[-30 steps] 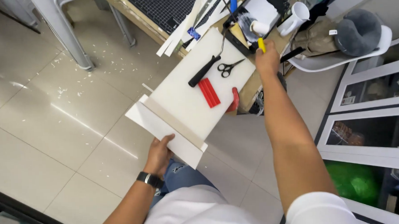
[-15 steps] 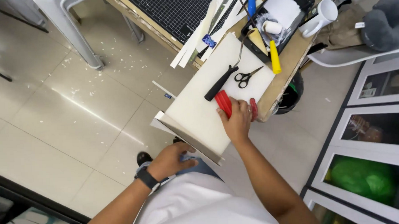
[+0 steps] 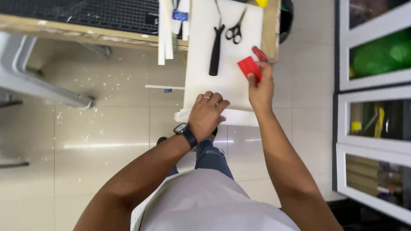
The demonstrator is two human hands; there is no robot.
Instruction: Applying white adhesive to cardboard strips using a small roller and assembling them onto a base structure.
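a pale tiled floor (image 3: 102, 146) with small white scraps on it fills the left and the bottom of the frame, and glass-door cabinets (image 3: 382, 77) stand along the right edge. nearest, at the bottom, is the person's light shirt, and both forearms reach up to the middle. the left hand (image 3: 207, 114), with a dark watch (image 3: 185, 133) at the wrist, lies curled on the lower edge of a white board (image 3: 203, 52) and presses it down. half a second ago this hand was lower, at the near corner of the board; now it is on top of the edge. the right hand (image 3: 260, 88) was then covering a red flat piece (image 3: 249, 66); now it pinches this piece at its lower end with the fingertips, at the right side of the board, and the piece seems a little lifted. farther up lie a black-handled tool (image 3: 215, 49) and scissors (image 3: 235, 31), then white strips (image 3: 166, 30) on a dark cutting mat (image 3: 74, 10).
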